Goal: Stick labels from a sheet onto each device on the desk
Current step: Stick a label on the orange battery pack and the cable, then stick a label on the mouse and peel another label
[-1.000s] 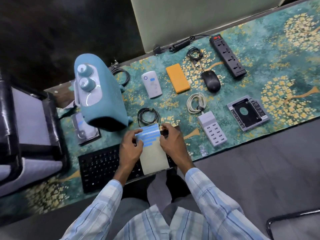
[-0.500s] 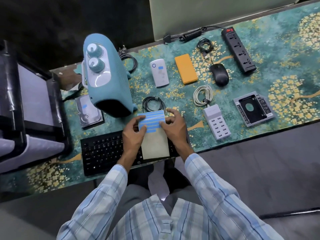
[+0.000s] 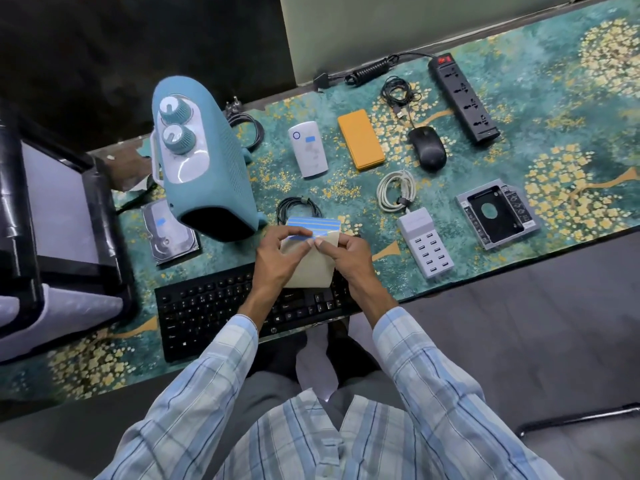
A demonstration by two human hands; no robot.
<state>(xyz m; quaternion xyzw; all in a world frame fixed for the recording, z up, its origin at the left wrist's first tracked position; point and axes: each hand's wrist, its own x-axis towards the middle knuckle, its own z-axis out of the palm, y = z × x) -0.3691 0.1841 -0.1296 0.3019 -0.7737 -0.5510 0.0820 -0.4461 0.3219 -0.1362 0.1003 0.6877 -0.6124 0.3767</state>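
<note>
**Both hands on the label sheet above the keyboard**

The label sheet [image 3: 309, 270] is held just over the far edge of the black keyboard [image 3: 214, 306], at the near middle of the counter [image 3: 571, 116]. Its far end carries rows of blue labels, and its near part is bare beige backing. The left hand [image 3: 277, 259] grips the sheet's left side, thumb and fingers curled and pinching at a blue strip [image 3: 300, 236]. The right hand [image 3: 346, 254] pinches the sheet from the right, and its fingertips meet those of the left hand at the same strip.

Far left of the hands stands a teal heater [image 3: 211, 168] with two knobs. A hard drive [image 3: 169, 233] lies at its left, bearing a blue label. A white power bank [image 3: 308, 148] further back also bears a blue label. To its right lie an orange power bank [image 3: 361, 138], a black mouse [image 3: 426, 147] and a black power strip [image 3: 462, 95]. Nearer on the right are a coiled white cable [image 3: 396, 190], a white USB charging hub [image 3: 424, 242] and a drive caddy [image 3: 497, 213]. A coiled black cable [image 3: 298, 209] lies just beyond the sheet
</note>
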